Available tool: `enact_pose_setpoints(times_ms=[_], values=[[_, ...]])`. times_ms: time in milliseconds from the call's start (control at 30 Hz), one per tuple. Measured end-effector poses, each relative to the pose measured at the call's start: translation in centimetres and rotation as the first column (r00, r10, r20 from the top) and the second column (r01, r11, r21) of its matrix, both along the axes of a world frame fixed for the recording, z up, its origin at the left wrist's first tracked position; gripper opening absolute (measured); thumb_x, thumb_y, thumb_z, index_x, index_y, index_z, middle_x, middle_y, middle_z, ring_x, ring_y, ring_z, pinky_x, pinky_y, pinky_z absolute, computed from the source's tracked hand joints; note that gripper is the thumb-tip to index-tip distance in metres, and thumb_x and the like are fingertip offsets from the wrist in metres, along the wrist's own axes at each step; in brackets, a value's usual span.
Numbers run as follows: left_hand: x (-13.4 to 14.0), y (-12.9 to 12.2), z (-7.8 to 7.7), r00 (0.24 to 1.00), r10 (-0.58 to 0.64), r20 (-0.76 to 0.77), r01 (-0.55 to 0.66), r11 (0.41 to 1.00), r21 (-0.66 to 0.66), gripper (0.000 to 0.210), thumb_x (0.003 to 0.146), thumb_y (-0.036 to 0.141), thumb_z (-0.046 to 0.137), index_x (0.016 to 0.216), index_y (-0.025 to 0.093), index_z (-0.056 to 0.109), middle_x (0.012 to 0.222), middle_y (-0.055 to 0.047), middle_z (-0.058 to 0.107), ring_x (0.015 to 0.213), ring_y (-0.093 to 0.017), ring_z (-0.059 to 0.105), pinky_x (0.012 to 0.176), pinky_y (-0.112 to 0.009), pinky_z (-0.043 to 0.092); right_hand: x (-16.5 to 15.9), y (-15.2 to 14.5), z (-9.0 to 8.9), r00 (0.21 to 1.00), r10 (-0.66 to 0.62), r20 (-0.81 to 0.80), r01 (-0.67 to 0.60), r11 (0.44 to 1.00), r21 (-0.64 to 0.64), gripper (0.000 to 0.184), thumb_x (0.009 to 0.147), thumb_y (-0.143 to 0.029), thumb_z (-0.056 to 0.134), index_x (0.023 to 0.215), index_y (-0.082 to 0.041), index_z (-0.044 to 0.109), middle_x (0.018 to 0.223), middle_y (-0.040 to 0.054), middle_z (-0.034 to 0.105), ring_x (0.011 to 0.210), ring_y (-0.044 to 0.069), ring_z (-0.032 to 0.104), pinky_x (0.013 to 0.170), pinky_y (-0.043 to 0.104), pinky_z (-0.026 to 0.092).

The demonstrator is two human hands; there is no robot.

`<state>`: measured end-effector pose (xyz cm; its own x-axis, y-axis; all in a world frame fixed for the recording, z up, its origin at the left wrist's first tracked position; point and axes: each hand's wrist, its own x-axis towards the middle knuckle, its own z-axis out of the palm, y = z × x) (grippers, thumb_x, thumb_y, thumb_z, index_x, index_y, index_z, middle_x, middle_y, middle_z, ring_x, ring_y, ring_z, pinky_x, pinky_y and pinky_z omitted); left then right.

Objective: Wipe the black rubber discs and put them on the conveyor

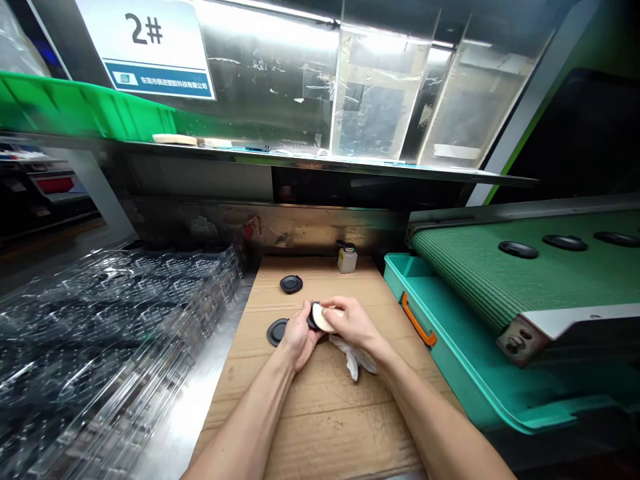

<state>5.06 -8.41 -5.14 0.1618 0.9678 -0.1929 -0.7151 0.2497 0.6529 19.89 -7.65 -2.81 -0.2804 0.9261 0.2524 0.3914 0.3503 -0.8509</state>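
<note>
Over the cardboard sheet, my left hand is closed on a round black part, mostly hidden by the fingers. My right hand pinches a cream-white round pad and holds it against the face of that part. One black round part lies on the cardboard just left of my left hand, and another black part lies farther back. Beneath my right wrist is a crumpled white cloth. A small white bottle with a dark top stands at the back.
Stacked clear plastic trays fill the left side. On the right, a green conveyor belt carries several black parts above a teal bin with an orange handle. A metal shelf spans the back, with a green crate on it.
</note>
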Motion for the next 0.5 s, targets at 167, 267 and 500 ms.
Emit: enact_pose_setpoints(times_ms=[167, 267, 500], values=[[0.10, 0.10, 0.07, 1.000, -0.013, -0.011, 0.013, 1.000, 0.001, 0.027, 0.093, 0.032, 0.048, 0.097, 0.009, 0.062, 0.105, -0.017, 0.068, 0.103, -0.026, 0.064, 0.092, -0.042, 0.052, -0.10, 0.05, 0.01, 0.996, 0.036, 0.077, -0.032, 0.998, -0.045, 0.028, 0.077, -0.026, 0.056, 0.095, -0.015, 0.074, 0.085, 0.0042, 0.072, 0.076, 0.017, 0.064, 0.071, 0.025, 0.048], [0.10, 0.07, 0.14, 1.000, -0.005, -0.023, 0.005, 1.000, 0.003, 0.026, 0.093, 0.032, 0.048, 0.098, 0.010, 0.062, 0.104, -0.017, 0.069, 0.102, -0.026, 0.065, 0.091, -0.041, 0.053, 0.03, 0.10, 0.19, 0.998, -0.011, 0.058, 0.010, 0.999, 0.031, 0.029, 0.077, -0.024, 0.056, 0.097, -0.015, 0.074, 0.090, 0.0047, 0.072, 0.080, 0.017, 0.064, 0.075, 0.026, 0.048], [0.20, -0.02, 0.07, 0.999, -0.005, -0.040, 0.004, 1.000, -0.009, 0.027, 0.093, 0.033, 0.048, 0.097, 0.010, 0.062, 0.104, -0.017, 0.069, 0.101, -0.025, 0.065, 0.090, -0.042, 0.053, 0.13, -0.09, 0.23, 0.996, 0.011, 0.091, -0.013, 1.000, 0.021, 0.027, 0.080, -0.025, 0.055, 0.099, -0.015, 0.071, 0.090, 0.0032, 0.072, 0.081, 0.017, 0.064, 0.074, 0.025, 0.048]])
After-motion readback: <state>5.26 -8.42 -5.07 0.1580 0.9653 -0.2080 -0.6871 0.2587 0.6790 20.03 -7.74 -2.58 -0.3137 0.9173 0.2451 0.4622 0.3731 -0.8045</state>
